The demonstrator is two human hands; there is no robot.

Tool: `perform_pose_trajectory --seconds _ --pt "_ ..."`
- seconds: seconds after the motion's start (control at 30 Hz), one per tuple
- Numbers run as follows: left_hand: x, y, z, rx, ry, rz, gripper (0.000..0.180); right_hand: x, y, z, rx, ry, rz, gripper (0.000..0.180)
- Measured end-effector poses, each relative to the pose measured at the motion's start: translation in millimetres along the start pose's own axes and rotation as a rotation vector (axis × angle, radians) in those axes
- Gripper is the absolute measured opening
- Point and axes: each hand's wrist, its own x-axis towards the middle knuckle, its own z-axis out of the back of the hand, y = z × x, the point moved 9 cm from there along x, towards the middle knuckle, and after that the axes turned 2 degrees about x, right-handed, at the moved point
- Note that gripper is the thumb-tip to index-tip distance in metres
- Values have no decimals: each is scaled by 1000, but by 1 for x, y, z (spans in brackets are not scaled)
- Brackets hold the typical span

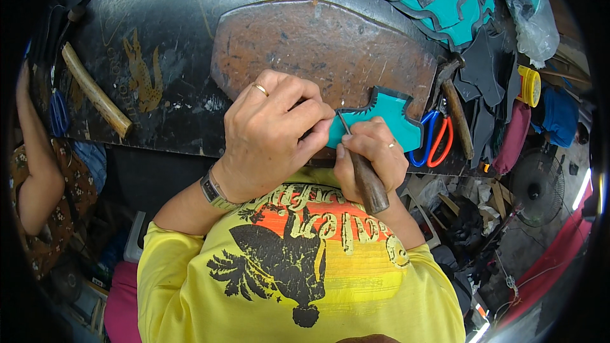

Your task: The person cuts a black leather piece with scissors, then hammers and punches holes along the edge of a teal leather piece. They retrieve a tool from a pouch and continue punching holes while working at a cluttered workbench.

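A teal leather-like piece with a black border lies on the brown board, near its front right corner. Small notches or folds show along its upper edge. My left hand is closed, thumb and forefinger pinched at the left end of this piece; what is right between the fingertips is hidden. In my right hand is an awl-like tool with a wooden handle, its thin metal shaft pointing up and left to the piece's upper edge. The right fingers also rest over the teal piece.
The worn brown board sits on a black bench. To the right are blue-handled and red-handled scissors, a hammer, teal pieces and black scraps. A wooden stick lies left; another person's arm shows beyond.
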Motion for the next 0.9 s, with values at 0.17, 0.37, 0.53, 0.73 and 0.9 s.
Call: perform_pose_trajectory --seconds 0.17,0.37,0.53,0.73,0.9 --pt "-3 -1 9 72 -21 11 17 1 3 -4 -44 72 -12 32" --pt "-7 -1 8 52 -7 15 20 2 -1 1 79 37 13 31" --pt "-9 -4 6 70 -58 -29 20 -2 -2 1 46 11 25 29" --pt "-10 -3 6 59 -51 -44 20 -2 -5 9 168 -40 -42 28" --pt "-10 -2 5 58 -35 -43 20 -1 -4 4 100 -21 -35 29"
